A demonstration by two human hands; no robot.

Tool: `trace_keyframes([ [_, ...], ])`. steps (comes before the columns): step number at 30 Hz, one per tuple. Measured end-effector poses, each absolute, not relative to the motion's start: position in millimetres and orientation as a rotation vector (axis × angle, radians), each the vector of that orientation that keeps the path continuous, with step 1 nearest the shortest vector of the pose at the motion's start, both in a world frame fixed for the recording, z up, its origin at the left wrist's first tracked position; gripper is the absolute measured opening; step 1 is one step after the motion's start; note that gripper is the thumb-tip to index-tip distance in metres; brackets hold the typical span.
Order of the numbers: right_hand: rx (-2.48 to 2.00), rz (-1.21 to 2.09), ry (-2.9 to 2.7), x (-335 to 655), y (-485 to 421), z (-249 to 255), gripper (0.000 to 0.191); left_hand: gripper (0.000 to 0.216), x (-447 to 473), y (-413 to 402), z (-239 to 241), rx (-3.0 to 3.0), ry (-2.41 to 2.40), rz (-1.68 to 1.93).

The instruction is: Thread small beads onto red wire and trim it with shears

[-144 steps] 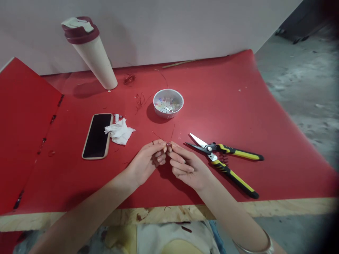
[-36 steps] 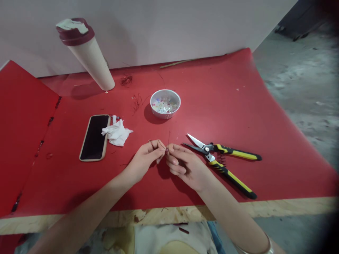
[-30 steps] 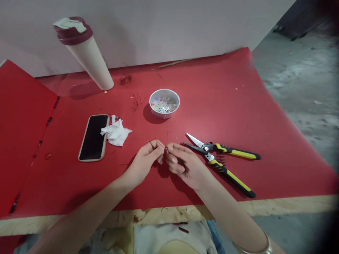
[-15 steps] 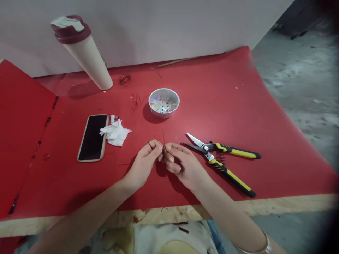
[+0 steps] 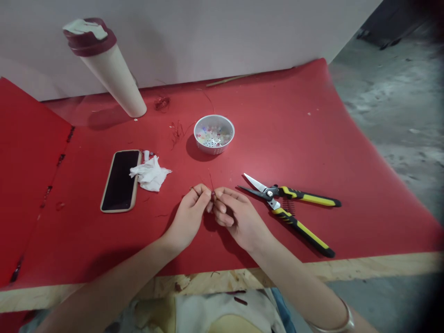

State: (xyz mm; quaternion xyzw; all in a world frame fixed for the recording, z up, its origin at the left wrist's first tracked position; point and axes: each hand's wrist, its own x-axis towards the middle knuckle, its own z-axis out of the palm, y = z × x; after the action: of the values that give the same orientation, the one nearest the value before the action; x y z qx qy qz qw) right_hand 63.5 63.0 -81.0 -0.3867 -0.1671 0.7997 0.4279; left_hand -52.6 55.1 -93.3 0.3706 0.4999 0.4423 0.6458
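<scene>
My left hand (image 5: 190,208) and my right hand (image 5: 239,212) meet fingertip to fingertip above the red table covering (image 5: 294,138). Pinched between them is a small piece of thin dark red wire (image 5: 212,184), its loose end standing up from the fingers. Most of the piece is hidden by the fingertips, so its shape cannot be made out. Just right of my right hand lies a pair of shears (image 5: 270,194) with yellow and black handles, blades apart. Beyond my hands stands a white perforated bowl (image 5: 214,147) holding many small pale and coloured beads (image 5: 211,132).
At left lie a phone (image 5: 120,180) and a crumpled white tissue (image 5: 151,175). A tall white tumbler (image 5: 120,83) with a maroon lid stands at the back, near tangled red wire (image 5: 162,103) and loose strands (image 5: 176,132). A thin stick (image 5: 229,80) rests along the wall.
Both hands keep their pinch and have barely shifted. The upright wire end now leans slightly left, and a second strand near the left fingers lies lower. Everything else stays in place.
</scene>
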Motion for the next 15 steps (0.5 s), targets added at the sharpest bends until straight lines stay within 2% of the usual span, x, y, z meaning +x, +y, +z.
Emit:
trace_keyframes([
  [9, -0.978, 1.953, -0.437, 59.6, 59.2, -80.6, 0.026, 0.023, -51.5, 52.7, -94.8, 0.819, 1.180, 1.022],
  [15, -1.044, 1.872, -0.439, 54.8, 57.9, -79.9, 0.022, 0.023, -50.1, 50.9, -94.6, 0.792, 1.183, 1.041],
])
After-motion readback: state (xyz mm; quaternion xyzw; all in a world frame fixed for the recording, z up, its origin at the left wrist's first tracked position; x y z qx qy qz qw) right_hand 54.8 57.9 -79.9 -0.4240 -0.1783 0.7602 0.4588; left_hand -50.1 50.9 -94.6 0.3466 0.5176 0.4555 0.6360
